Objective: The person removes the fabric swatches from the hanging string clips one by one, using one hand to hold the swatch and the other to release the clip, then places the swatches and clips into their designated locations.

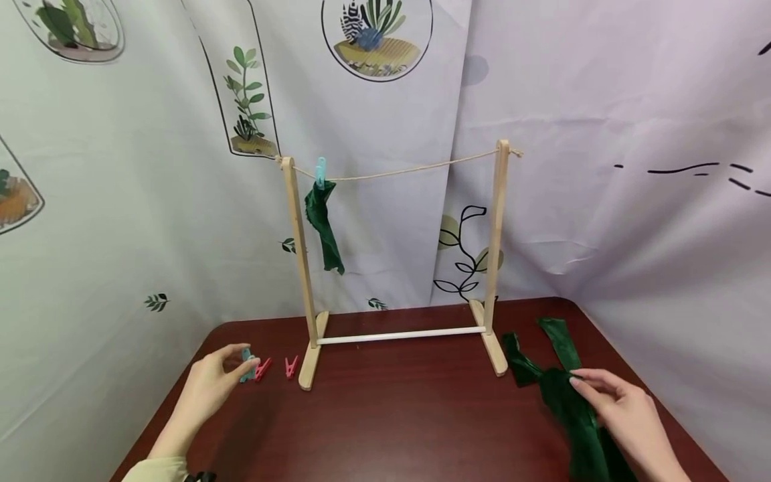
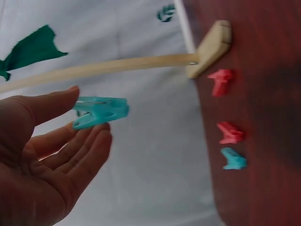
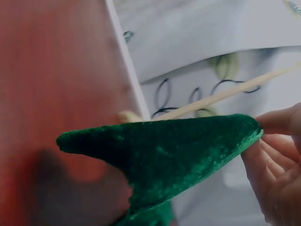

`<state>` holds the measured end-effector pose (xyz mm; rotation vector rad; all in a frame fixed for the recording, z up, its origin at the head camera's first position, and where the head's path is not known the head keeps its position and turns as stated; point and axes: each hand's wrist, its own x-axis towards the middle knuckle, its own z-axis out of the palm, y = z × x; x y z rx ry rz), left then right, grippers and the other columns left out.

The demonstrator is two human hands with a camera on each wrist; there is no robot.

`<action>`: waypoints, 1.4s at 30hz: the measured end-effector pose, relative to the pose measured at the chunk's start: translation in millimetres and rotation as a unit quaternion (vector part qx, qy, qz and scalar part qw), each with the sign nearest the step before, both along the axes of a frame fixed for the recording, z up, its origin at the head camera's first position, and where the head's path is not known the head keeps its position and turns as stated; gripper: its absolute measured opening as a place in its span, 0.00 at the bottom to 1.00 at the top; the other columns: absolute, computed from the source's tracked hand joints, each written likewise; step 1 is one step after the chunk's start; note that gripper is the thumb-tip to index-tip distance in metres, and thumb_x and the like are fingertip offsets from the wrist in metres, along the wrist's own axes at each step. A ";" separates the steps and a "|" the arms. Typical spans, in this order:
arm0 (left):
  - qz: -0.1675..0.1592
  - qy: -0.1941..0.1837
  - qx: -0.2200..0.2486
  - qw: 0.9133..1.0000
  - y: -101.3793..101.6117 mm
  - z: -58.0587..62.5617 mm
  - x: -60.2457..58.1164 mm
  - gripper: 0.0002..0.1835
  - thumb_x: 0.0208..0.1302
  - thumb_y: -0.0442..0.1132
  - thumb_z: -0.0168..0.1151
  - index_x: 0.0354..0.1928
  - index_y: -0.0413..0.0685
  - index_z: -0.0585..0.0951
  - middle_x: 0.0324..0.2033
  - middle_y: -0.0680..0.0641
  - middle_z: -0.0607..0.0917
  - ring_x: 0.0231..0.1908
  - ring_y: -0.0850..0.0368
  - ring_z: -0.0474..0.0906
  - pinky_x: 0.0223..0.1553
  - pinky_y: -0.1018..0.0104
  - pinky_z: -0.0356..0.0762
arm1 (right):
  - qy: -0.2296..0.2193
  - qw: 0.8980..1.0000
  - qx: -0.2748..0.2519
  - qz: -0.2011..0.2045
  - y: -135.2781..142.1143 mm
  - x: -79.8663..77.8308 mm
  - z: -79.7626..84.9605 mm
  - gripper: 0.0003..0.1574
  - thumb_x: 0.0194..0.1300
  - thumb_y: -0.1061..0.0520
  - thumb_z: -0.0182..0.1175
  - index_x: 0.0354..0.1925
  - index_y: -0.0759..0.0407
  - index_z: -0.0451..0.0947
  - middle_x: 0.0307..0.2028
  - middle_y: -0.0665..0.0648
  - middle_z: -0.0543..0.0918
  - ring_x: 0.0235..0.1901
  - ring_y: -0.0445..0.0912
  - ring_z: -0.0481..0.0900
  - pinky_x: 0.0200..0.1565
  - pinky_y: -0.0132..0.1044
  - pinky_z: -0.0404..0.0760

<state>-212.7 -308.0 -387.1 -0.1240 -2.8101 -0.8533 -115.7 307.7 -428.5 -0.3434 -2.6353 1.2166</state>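
pale backdrop (image 1: pixel 391 127) w/ plant prints (image 1: pixel 245 100), round terrarium print (image 1: pixel 377 52) top ctr., dk. red-brown table (image 1: pixel 391 415) below

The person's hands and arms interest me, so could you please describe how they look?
The left hand and right hand are ungloved, with no rings visible. A pale yellow-green sleeve shows on the left side, with a small black item, partly cut off, beside it; no sleeve shows on the right.

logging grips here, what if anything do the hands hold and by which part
The left hand pinches a turquoise clothespin by its splayed end; the right hand pinches green cloth by one end.
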 end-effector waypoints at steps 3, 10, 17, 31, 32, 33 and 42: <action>-0.008 -0.048 -0.002 0.999 -4.5 -12.6 -5.3 0.32 0.68 0.53 0.66 0.61 0.32 0.78 0.46 0.35 0.86 0.44 0.40 0.85 0.35 0.52 0.83 | -0.027 0.999 0.015 0.017 0.2 -2.2 -13.9 0.32 0.70 0.36 0.60 0.59 0.58 0.80 0.43 0.56 0.87 0.19 0.47 0.77 0.24 0.37 0.76; -0.010 -0.098 -0.004 0.995 -5.5 -41.3 -16.2 0.31 0.65 0.50 0.69 0.55 0.25 0.79 0.38 0.37 0.87 0.39 0.43 0.85 0.33 0.52 0.83 | -0.063 0.996 0.035 0.045 -1.5 -11.4 -39.6 0.19 0.71 0.50 0.63 0.54 0.58 0.83 0.40 0.54 0.86 0.23 0.44 0.78 0.26 0.37 0.75; -0.005 -0.117 -0.003 0.993 -4.7 -55.6 -21.8 0.25 0.66 0.45 0.68 0.51 0.25 0.80 0.33 0.44 0.86 0.35 0.49 0.83 0.32 0.53 0.80 | -0.064 0.996 0.039 0.048 -2.4 -20.8 -54.5 0.13 0.70 0.56 0.64 0.50 0.58 0.84 0.38 0.52 0.86 0.24 0.45 0.78 0.26 0.37 0.74; 0.000 -0.115 -0.014 0.993 -7.8 -71.0 -29.9 0.22 0.64 0.42 0.70 0.46 0.24 0.82 0.29 0.48 0.84 0.30 0.53 0.77 0.32 0.55 0.79 | -0.095 0.993 0.034 0.066 -10.9 -30.5 -68.4 0.12 0.67 0.54 0.66 0.44 0.60 0.84 0.32 0.49 0.84 0.27 0.44 0.78 0.30 0.40 0.77; 0.002 -0.115 -0.014 0.993 -7.4 -71.4 -31.1 0.21 0.64 0.42 0.70 0.45 0.25 0.82 0.29 0.48 0.83 0.30 0.54 0.77 0.32 0.56 0.78 | -0.098 0.992 0.035 0.068 -11.4 -30.9 -68.5 0.11 0.67 0.55 0.66 0.44 0.60 0.84 0.32 0.49 0.84 0.28 0.44 0.78 0.30 0.40 0.77; 0.004 -0.116 -0.014 0.993 -6.7 -71.8 -32.4 0.21 0.64 0.41 0.70 0.45 0.25 0.82 0.28 0.49 0.83 0.29 0.55 0.76 0.31 0.57 0.78 | -0.101 0.992 0.038 0.071 -11.8 -31.3 -68.6 0.10 0.67 0.56 0.66 0.43 0.60 0.84 0.31 0.48 0.83 0.27 0.44 0.78 0.30 0.40 0.77; 0.011 -0.129 -0.003 0.992 -4.5 -79.0 -40.0 0.21 0.63 0.42 0.70 0.43 0.26 0.82 0.28 0.48 0.82 0.29 0.55 0.75 0.31 0.58 0.77 | -0.104 0.987 0.074 0.095 -13.9 -33.6 -69.4 0.03 0.66 0.59 0.67 0.37 0.57 0.82 0.25 0.49 0.76 0.22 0.45 0.70 0.27 0.36 0.69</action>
